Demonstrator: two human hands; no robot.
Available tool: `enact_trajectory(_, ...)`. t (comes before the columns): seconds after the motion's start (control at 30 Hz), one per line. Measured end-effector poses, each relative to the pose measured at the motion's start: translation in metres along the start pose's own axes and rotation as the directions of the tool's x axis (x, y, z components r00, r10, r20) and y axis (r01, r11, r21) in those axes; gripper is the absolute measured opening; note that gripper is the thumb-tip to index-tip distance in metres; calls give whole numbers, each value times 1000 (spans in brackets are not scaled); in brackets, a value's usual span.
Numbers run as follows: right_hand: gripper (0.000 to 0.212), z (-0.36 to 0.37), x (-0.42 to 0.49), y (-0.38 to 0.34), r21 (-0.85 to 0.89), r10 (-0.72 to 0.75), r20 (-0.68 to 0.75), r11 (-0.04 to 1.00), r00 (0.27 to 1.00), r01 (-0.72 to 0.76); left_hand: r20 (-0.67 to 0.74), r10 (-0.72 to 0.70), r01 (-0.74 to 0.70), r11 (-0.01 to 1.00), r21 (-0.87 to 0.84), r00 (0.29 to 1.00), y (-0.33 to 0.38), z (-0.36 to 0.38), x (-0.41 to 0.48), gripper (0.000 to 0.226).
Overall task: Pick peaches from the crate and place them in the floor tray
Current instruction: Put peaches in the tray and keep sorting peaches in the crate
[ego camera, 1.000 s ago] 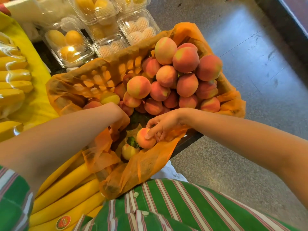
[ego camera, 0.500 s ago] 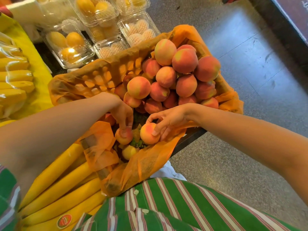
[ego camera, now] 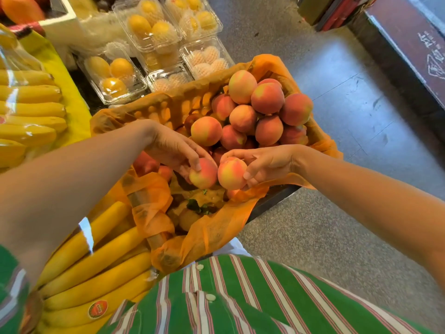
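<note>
**Desk:** Where are the peaches?

**Me:** One in each hand. My left hand [ego camera: 173, 150] has its fingers curled over the left-hand peach [ego camera: 203, 174]. My right hand [ego camera: 267, 162] pinches the right-hand peach [ego camera: 231, 174] between thumb and fingertips. Both hang just above the near, hollowed end of the crate [ego camera: 168, 109], almost touching each other.

**Desk:** Why the near end?

**Me:** I judge it the easiest reach. The heap of peaches [ego camera: 252, 116] is stacked high at the far right, and pulling from it could set it rolling. I'd keep the grips light, since peaches bruise.

**Desk:** And around you?

**Me:** The orange liner [ego camera: 216, 227] droops over the crate's rim. Bananas [ego camera: 96, 256] lie near left, clear clamshell packs [ego camera: 113, 73] sit far left, and there's speckled floor [ego camera: 337, 225] on the right. The floor tray isn't in view.
</note>
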State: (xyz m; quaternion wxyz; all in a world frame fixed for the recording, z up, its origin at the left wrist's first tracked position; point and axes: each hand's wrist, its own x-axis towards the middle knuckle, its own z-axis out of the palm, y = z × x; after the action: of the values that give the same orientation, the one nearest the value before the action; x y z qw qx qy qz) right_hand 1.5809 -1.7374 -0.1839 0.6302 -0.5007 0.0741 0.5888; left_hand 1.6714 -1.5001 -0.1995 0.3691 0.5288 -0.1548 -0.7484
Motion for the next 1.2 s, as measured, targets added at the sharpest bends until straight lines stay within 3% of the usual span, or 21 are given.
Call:
enact_trajectory(0.23,77,14,-7,13,7,-140,-138,990,981,142,-56,88,-94,989,-114,995,-6,11,-3,58)
enact_trajectory(0.37,76,19,-14,13,-26,-210,-213,978,954,209,-94,109,-126,972,-197,990,-11,13,-2,80)
enact_trajectory(0.47,88,25,-21,11,-56,-257,-273,966,927,251,-135,168,-196,953,-232,977,-10,15,-3,90)
enact_trajectory(0.53,91,27,-26,11,-61,-269,-303,963,914,263,-137,217,-236,961,-145,967,-7,20,-3,88)
enact_trajectory(0.67,90,32,-38,14,-127,-274,-341,961,899,245,-240,300,-302,953,30,923,1,29,-7,54)
enact_trajectory(0.8,72,32,-54,19,-91,-275,-375,961,885,260,-300,381,-384,922,51,875,11,30,-15,77)
enact_trajectory(0.87,75,32,-62,19,5,-281,-387,952,878,306,-338,434,-445,894,49,835,16,29,-18,77)
enact_trajectory(0.93,71,34,-70,17,73,-308,-382,930,871,360,-374,491,-512,858,49,787,22,28,-20,63)
enact_trajectory(1.03,65,33,-75,13,71,-370,-444,893,816,444,-517,551,-560,814,157,656,30,27,-20,43)
enact_trajectory(1.1,56,32,-78,11,20,-414,-486,875,770,483,-641,558,-513,810,283,527,36,24,-18,44)
enact_trajectory(1.2,43,34,-82,10,-44,-440,-463,879,769,475,-715,581,-385,807,447,387,42,17,-12,51)
